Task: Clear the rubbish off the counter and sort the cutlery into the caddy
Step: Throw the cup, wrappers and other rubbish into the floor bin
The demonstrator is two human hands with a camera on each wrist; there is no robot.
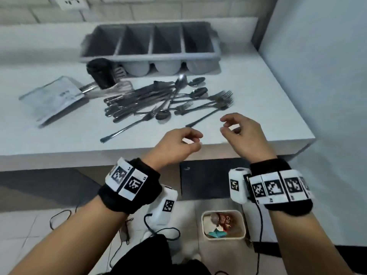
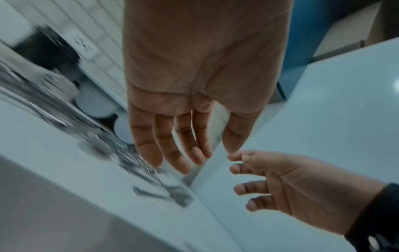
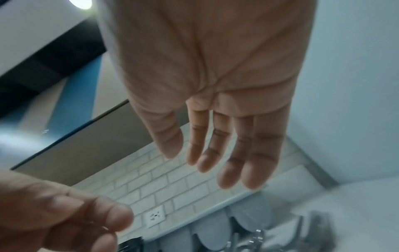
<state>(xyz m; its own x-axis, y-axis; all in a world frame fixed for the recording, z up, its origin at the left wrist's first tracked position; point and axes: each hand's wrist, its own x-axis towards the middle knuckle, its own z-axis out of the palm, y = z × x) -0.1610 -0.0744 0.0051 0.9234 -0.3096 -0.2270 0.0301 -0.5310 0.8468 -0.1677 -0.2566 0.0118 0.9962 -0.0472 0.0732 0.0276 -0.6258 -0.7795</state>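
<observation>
We note cutlery [image 1: 158, 102] heaped, handles mostly lower-left; caddy [image 1: 151, 44] lengthwise along wall; white counter [image 1: 258, 100]. Left hand [image 1: 174, 144], right hand [image 1: 244, 135]: grip slack, holding nothing.

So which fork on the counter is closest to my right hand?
The lone fork whose handle tip points at the right hand; it lies at the pile's right edge, nearer than the other forks.

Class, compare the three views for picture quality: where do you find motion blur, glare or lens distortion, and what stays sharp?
Head view: cutlery pile and caddy slightly smeared, counter edge bowed by the wide lens. Left wrist view: cutlery streaked by motion blur, left hand fairly sharp. Right wrist view: right hand sharp, caddy blurred, bright glare spot at the top.
</observation>
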